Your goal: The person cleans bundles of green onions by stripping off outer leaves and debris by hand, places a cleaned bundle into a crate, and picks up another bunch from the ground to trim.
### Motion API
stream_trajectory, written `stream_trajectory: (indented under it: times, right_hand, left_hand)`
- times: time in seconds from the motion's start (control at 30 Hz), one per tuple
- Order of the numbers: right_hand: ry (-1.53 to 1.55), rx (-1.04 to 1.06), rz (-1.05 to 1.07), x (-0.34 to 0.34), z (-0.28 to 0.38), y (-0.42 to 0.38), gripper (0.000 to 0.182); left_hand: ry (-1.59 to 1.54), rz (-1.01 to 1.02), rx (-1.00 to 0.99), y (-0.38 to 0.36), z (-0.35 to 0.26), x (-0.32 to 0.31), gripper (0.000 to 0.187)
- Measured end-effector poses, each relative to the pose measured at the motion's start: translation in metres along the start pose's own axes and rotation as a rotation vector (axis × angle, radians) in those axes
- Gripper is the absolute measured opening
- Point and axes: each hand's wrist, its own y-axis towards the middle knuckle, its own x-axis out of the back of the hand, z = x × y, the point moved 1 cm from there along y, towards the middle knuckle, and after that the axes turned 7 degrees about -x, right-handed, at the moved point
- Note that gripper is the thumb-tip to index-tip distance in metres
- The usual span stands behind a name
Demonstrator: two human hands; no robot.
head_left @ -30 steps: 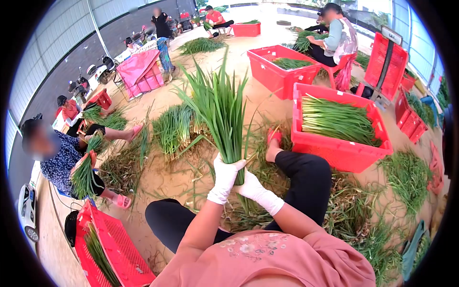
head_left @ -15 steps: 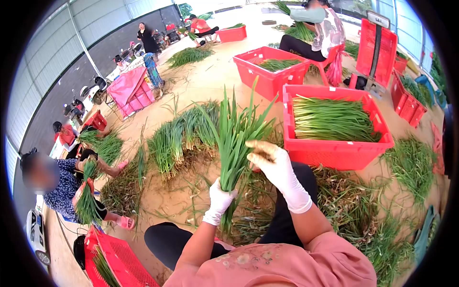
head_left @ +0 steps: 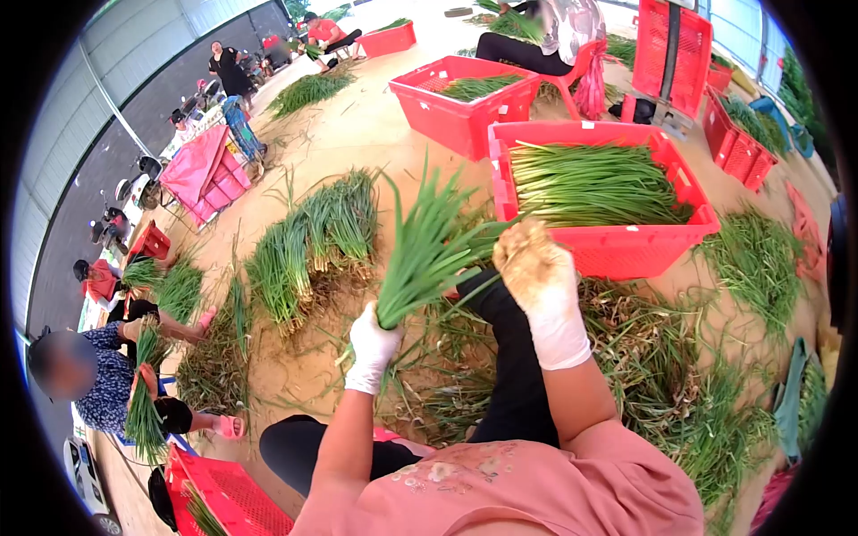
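My left hand (head_left: 374,344), in a white glove, is closed round the lower part of a bunch of garlic chives (head_left: 420,255). The green leaves fan upward and lean to the right. My right hand (head_left: 536,268), its glove stained brown over the fingers, is curled closed at the bunch's right side. Some leaves stretch to its fingers, and their tips are hidden there. Beyond my left hand, several chive bundles (head_left: 313,237) lie in a row on the ground.
A red crate (head_left: 608,241) full of trimmed chives stands ahead to the right, with another red crate (head_left: 456,121) behind it. Loose leaf waste (head_left: 643,357) covers ground beside my right leg. A co-worker (head_left: 107,375) sits at left near a red crate (head_left: 228,500).
The bunch has tipped to the right, and my left hand has moved left. My right hand has gone from spread fingers to curled ones. The whole view has shifted slightly.
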Motion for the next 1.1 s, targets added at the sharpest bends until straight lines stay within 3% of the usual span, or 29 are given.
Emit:
stream_trajectory:
  times: [0.07,0.13,0.17,0.2,0.27,0.33,0.4,0.53,0.6,0.67,0.73,0.87,0.9,0.93,1.0,1.1]
  right_hand:
    - [-0.112,0.096,0.248,-0.008,0.038,-0.011,0.021]
    - [-0.323,0.019,0.178,0.009,0.061,-0.026,0.025]
    - [-0.535,-0.088,0.037,0.029,0.063,-0.034,0.034]
    - [-0.525,-0.122,0.038,0.032,0.05,-0.041,0.034]
    - [-0.933,-0.513,-0.163,0.037,0.015,-0.053,0.055]
    - [-1.126,-0.819,-0.047,0.056,-0.018,-0.051,0.07]
    - [-1.173,-0.816,0.011,0.06,-0.048,-0.037,0.075]
    - [-0.747,-0.676,0.161,0.054,-0.089,0.008,0.079]
    - [-0.699,-0.549,0.214,0.039,-0.094,0.025,0.073]
    - [-0.863,-0.419,0.138,0.017,-0.09,0.029,0.068]
    - [-0.748,-0.205,0.031,0.018,-0.072,0.025,0.062]
    - [-0.638,-0.008,-0.106,0.028,-0.028,0.019,0.059]
    - [-0.678,0.071,-0.118,0.026,-0.011,0.016,0.061]
    - [-0.629,0.133,-0.104,0.024,0.006,0.016,0.064]
    - [-0.581,0.234,-0.125,0.005,0.048,0.009,0.063]
    - [-0.559,0.4,-0.094,0.009,0.122,0.021,0.055]
  left_hand:
    - [-0.157,0.02,0.096,0.016,0.005,0.01,0.033]
    - [-0.358,0.078,0.171,0.039,0.029,0.021,0.029]
    - [-0.478,0.092,0.285,0.052,0.03,0.029,0.027]
    - [-0.597,0.096,0.397,0.065,0.026,0.041,0.025]
    - [-0.798,0.083,0.453,0.087,0.021,0.06,0.023]
    - [-0.924,0.095,0.442,0.103,0.017,0.073,0.025]
    - [-1.018,0.144,0.379,0.113,0.006,0.076,0.036]
    - [-0.961,0.29,0.313,0.115,-0.059,0.067,0.04]
    - [-0.88,0.46,0.287,0.113,-0.089,0.053,0.041]
    - [-0.81,0.525,0.157,0.112,-0.104,0.022,0.037]
    - [-0.937,0.604,0.176,0.114,-0.134,0.009,0.044]
    - [-0.94,0.837,0.011,0.13,-0.188,-0.013,0.061]
    - [-0.963,0.813,-0.132,0.132,-0.204,-0.014,0.075]
    - [-0.761,0.699,-0.271,0.135,-0.221,-0.004,0.089]
    - [-0.673,0.459,-0.422,0.147,-0.23,0.009,0.1]
    - [-0.881,0.402,-0.252,0.141,-0.212,0.042,0.101]
